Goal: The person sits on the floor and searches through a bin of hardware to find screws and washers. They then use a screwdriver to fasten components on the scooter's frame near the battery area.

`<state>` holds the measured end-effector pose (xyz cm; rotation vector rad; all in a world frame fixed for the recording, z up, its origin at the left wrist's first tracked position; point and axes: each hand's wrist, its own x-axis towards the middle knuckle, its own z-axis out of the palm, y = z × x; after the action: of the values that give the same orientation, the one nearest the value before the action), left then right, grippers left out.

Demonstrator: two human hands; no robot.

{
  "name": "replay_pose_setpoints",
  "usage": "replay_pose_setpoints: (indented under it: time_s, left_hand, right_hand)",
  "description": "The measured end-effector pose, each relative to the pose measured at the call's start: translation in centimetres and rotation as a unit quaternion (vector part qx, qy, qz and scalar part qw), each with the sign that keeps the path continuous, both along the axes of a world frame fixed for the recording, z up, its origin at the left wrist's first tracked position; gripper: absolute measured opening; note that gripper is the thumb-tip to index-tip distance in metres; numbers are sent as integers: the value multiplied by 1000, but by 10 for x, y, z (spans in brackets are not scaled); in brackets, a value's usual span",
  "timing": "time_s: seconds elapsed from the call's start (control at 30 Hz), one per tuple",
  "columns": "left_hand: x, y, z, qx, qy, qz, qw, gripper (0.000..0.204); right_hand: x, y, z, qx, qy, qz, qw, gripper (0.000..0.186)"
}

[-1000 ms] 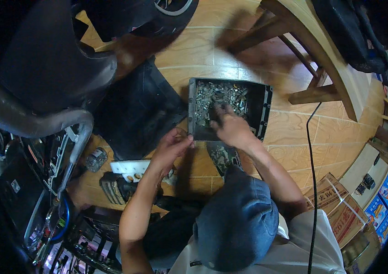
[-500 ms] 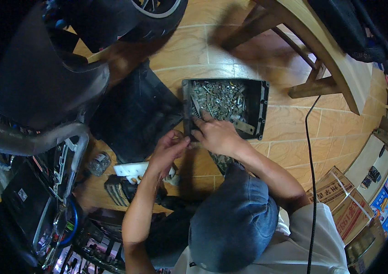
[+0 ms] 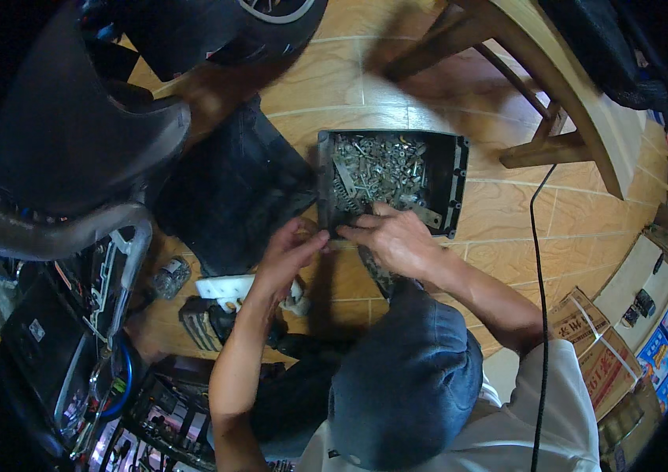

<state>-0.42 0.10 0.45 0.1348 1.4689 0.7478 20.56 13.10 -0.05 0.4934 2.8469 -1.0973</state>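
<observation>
"Where the left hand (image 3: 287,248) sits, half curled at the black box's (image 3: 448,177) near-left corner, is it gripping?"

"Can't tell. Metal hardware (image 3: 385,169) lies in the box; the right hand (image 3: 398,240) bends loosely over its near edge, hold unclear."

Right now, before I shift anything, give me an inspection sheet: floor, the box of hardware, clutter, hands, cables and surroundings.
Surface: wood-look tiled floor, with pale joint lines.
Handled things: open black box holding a heap of small metal hardware.
Clutter: black sheet left of the box; clear jar and white block nearer the person.
Hands: left hand at the box's near left corner; right hand over its near edge. Whether either grips anything is unclear.
Cables: black cord running down the right side of the view.
Surroundings: wooden furniture at upper right, cardboard carton at lower right.
</observation>
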Motion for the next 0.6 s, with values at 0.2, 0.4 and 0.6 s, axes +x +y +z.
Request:
replay_pose_setpoints:
  time_s: [0.2, 0.4, 0.6]
  left_hand:
    - [1, -2, 0, 1, 16, -41, 999, 23]
    - [1, -2, 3, 30, 9, -49, 998, 25]
    - [-1, 2, 8, 6, 53, -36, 998, 34]
  right_hand:
    - [-1, 24, -8, 15, 56, 112, 992, 37]
    - [13, 59, 8, 71, 76, 196, 975, 15]
    - [27, 75, 44, 110, 14, 167, 980, 20]
